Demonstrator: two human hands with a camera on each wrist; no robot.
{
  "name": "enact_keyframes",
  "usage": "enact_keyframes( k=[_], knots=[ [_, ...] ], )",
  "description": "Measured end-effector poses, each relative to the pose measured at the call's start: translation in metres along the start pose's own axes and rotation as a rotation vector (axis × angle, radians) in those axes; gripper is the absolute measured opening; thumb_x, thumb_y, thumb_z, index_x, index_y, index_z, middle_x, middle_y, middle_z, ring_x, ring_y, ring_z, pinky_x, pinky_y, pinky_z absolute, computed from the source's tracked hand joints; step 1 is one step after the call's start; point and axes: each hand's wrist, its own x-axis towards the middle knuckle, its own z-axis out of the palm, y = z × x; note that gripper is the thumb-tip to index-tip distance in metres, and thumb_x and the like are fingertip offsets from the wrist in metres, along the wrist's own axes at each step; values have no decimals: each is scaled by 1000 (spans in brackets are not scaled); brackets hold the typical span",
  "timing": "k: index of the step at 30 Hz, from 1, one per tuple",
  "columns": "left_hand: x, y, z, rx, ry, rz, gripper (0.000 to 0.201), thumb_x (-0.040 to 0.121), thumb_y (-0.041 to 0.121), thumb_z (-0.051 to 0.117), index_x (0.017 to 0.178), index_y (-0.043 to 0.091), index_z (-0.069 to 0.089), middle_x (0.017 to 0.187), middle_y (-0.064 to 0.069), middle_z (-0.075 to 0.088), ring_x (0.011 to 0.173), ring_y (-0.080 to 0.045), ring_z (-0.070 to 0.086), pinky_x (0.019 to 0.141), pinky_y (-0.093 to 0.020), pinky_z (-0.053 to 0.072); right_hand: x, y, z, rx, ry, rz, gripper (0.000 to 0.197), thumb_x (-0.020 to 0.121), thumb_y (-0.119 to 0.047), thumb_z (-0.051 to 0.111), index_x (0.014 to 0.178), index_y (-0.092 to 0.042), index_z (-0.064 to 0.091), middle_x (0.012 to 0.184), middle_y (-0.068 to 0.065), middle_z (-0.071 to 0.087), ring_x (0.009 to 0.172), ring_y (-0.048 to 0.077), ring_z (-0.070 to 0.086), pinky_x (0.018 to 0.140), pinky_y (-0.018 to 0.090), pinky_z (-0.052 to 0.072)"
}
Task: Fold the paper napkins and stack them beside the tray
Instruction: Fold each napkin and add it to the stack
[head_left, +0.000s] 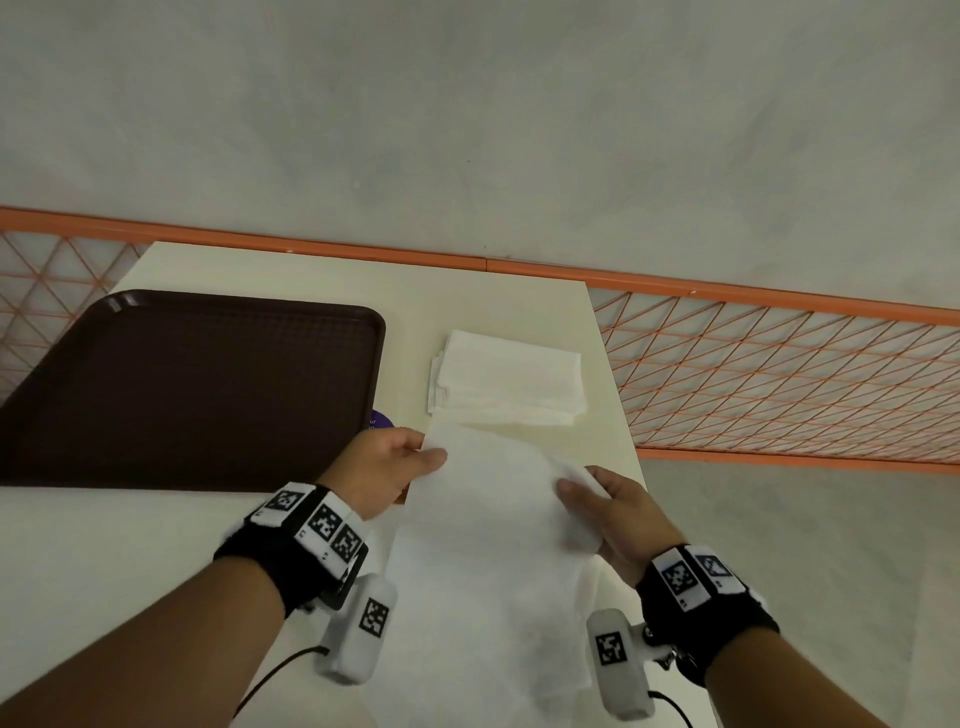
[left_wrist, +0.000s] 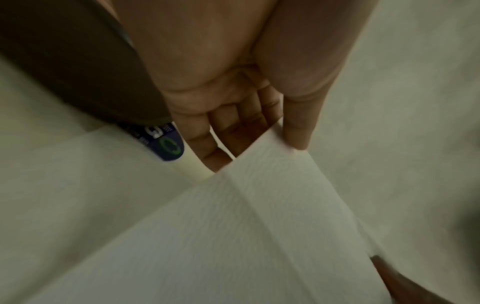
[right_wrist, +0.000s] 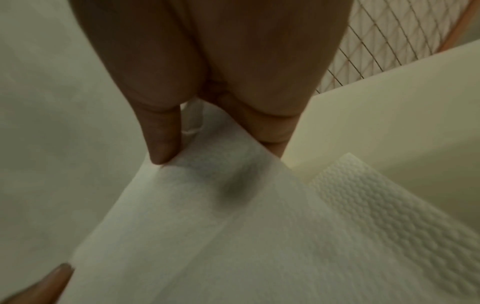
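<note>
White paper, an unfolded napkin (head_left: 483, 545), hangs lifted between both hands, its long axis running from the person's body toward the far table edge. The left hand (head_left: 382, 470) pinches its far left corner and the right hand (head_left: 610, 512) pinches the far right corner, equally near. Just beyond lies the folded stack (head_left: 506, 379), right of the brown tray (head_left: 192, 384), on the table (head_left: 519, 301).

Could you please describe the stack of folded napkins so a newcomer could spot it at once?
Find the brown tray on the table. Just right of it lies the stack of folded napkins, flat and untouched, unlike the unfolded napkin held nearer.
</note>
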Motion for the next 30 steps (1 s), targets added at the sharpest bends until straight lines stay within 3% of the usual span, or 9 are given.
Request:
enact_keyframes(
  k=[3,7,9,14,18,22,25,28,30],
  knots=[
    [-9,-14,12,-148,-1,-62,42,65,49,75,93,18,73,102,-18,71,99,-38,67,91,-55,50,-1,-7,-2,53,4,-12,28,84,-22,71,107,-5,68,108,21,70,89,33,67,86,52,52],
    [-10,-21,22,-204,104,-46,18,79,36,70,82,19,74,97,-23,70,83,-31,65,83,-56,52,-1,-12,-3,73,57,28,57,77,-46,75,119,-9,62,114,13,70,101,30,68,87,48,54],
    [-9,-18,23,-196,169,-62,24,71,45,66,81,24,73,95,-22,70,83,-35,67,84,-58,51,-3,-7,-4,59,58,53,70,70,-59,75,122,-13,61,113,8,71,102,29,68,85,47,55],
    [-4,-14,19,-6,257,-82,27,89,42,59,99,19,68,96,-15,67,94,-32,64,86,-43,52,-14,-1,1,48,59,0,33,87,-21,69,119,-18,63,97,6,75,82,23,70,75,41,57],
    [-8,-8,24,65,269,-83,60,89,48,57,142,23,42,144,-5,44,129,-22,45,107,-40,38,-16,0,5,35,123,-29,44,87,-11,68,125,-27,53,98,12,72,85,26,70,78,45,58],
    [-14,-5,22,-66,141,15,78,73,50,75,141,42,36,149,-5,37,138,-16,33,113,-42,31,-19,-4,3,2,108,-105,46,84,-11,71,120,-37,59,102,17,69,96,30,67,88,53,53],
    [-17,-1,15,-11,53,42,60,64,37,82,117,50,57,129,3,57,118,-11,53,106,-36,41,-21,-9,1,-87,81,-182,37,81,0,71,107,-27,68,97,15,71,91,28,68,85,49,56],
    [-22,3,16,167,115,117,39,81,16,72,114,34,61,102,1,65,80,-14,60,74,-22,50,-24,-12,1,-255,114,-269,32,81,-1,72,105,-21,69,85,-2,71,73,8,66,64,20,50],
    [-25,4,19,244,177,178,27,85,18,69,109,30,64,102,2,66,85,-15,63,69,-19,48,-26,-13,2,-385,156,-310,26,82,-10,73,104,-25,69,86,-4,70,68,8,63,62,18,47]
  ],
)
